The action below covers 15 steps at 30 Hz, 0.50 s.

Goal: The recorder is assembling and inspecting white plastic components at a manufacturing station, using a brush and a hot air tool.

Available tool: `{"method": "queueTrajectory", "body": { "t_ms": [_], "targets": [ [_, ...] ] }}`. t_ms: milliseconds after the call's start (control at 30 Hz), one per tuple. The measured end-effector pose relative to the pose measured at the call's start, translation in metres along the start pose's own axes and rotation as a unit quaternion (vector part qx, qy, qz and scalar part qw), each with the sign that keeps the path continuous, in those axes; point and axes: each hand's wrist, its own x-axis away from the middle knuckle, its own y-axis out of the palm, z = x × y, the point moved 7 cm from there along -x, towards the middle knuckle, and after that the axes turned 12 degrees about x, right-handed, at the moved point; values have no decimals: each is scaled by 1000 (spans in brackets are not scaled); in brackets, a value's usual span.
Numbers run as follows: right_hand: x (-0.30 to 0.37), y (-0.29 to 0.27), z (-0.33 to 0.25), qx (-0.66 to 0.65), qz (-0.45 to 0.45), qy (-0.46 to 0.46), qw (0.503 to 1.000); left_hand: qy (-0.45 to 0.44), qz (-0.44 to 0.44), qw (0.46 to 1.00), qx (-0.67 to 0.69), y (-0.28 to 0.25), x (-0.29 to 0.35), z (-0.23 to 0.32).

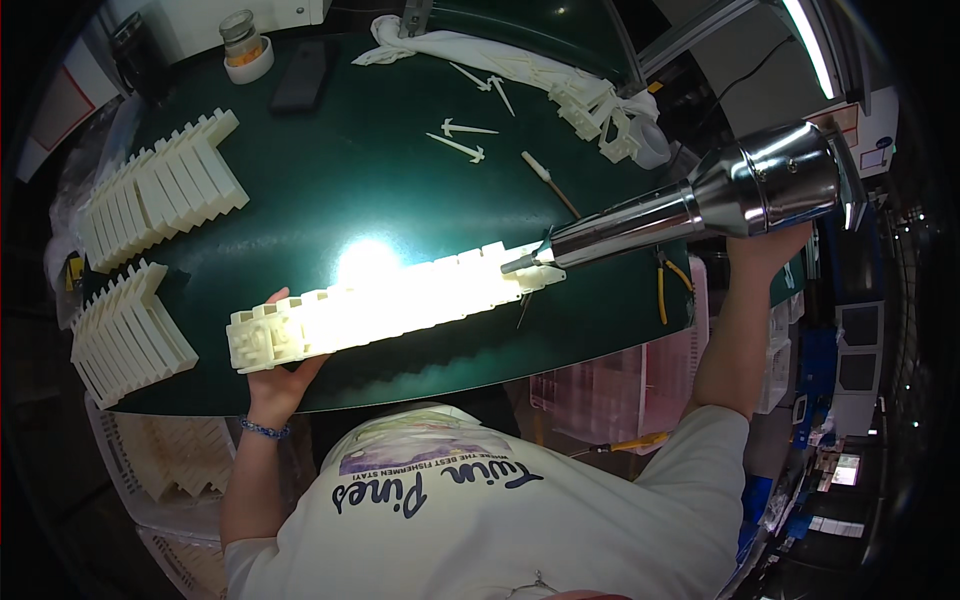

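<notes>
A long cream plastic part (268, 335) lies slantwise across the front of the green table, its middle washed out by glare. My left hand (275, 385) grips its left end from below, with fingertips behind it and the thumb at the near side. A chrome tool with a long barrel (640, 225) and a dark, thin tip (520, 264) reaches in from the right. That tip is over the part's right end; I cannot tell whether they touch. My right hand (770, 248) is closed at the tool's thick rear end, its fingers mostly hidden behind the chrome body.
Two stacks of cream ribbed parts (165, 190) (135, 335) stand at the left. Farther back are a glass jar (238, 35), a black case (300, 77), white spiked pieces (465, 128) and a white cloth (470, 48). Yellow-handled pliers (661, 290) lie near the pink basket (625, 385).
</notes>
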Motion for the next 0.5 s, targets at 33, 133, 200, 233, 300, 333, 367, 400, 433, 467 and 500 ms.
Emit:
{"method": "queueTrajectory", "body": {
  "t_ms": [33,133,200,233,300,333,367,400,433,467,500],
  "targets": [
    [0,1,-2,13,-10,-10,1000,-60,32,985,158,-4,0,-8],
    [4,3,-5,13,-19,-9,1000,-59,41,986,147,-5,1,-9],
    [6,4,-6,-1,-18,1,1000,1,19,1000,-22,-4,1,-1],
    [6,4,-10,-12,-21,-15,1000,-10,20,1000,-1,-5,1,-3],
    [6,4,-10,-19,-24,-32,999,-21,18,999,23,-5,0,-4],
    [7,6,-3,-43,-21,-17,999,-5,17,999,-47,-4,1,0],
    [7,8,1,-69,-18,-2,997,11,17,993,-118,-4,1,3],
    [6,8,-2,-69,-19,-1,997,11,17,993,-119,-5,1,3],
    [2,8,-9,-25,-24,-3,999,7,18,992,-121,-5,1,2],
    [0,8,-13,20,-29,-5,999,4,19,992,-124,-6,1,2],
    [-1,9,-13,20,-29,-5,999,4,19,992,-124,-6,1,1]
  ]
}}
